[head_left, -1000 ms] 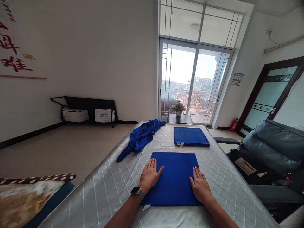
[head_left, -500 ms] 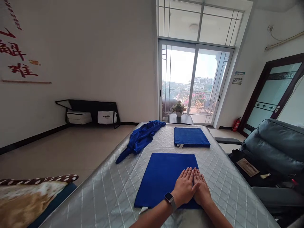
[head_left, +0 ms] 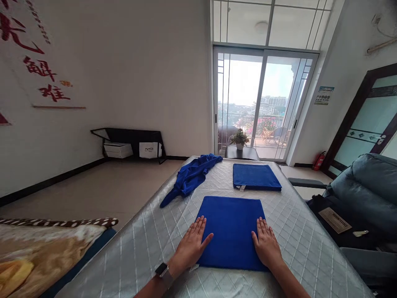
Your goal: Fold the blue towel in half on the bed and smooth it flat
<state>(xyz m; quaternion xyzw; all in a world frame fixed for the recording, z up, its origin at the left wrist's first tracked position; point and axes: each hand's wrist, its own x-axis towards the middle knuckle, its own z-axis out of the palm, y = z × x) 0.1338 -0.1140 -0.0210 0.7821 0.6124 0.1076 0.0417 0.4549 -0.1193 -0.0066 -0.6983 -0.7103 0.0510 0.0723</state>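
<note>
A folded blue cloth (head_left: 231,236) lies flat on the silver quilted table cover (head_left: 133,252) before me. My left hand (head_left: 192,244), with a watch (head_left: 161,270) on its wrist, rests open along the cloth's left edge, thumb out over the blue surface. Along the right edge lies my right hand (head_left: 267,244), flat, its fingers pointing away from me. A white tag pokes out near the cloth's lower left corner. Farther back sits a neat stack of folded blue cloths (head_left: 257,177), with a tag at its front. To its left is a crumpled blue cloth (head_left: 192,176).
A grey armchair (head_left: 366,186) stands against the right side, with a black bag holding a brown-labelled panel. At the left is a fuzzy blanket (head_left: 58,244). Beyond the table's far end, a potted plant (head_left: 240,138) stands before sliding glass doors.
My left hand has moved from beside my right hand on the cloth's right part to its left edge. My right hand stays by the right edge. The view has turned slightly left.
</note>
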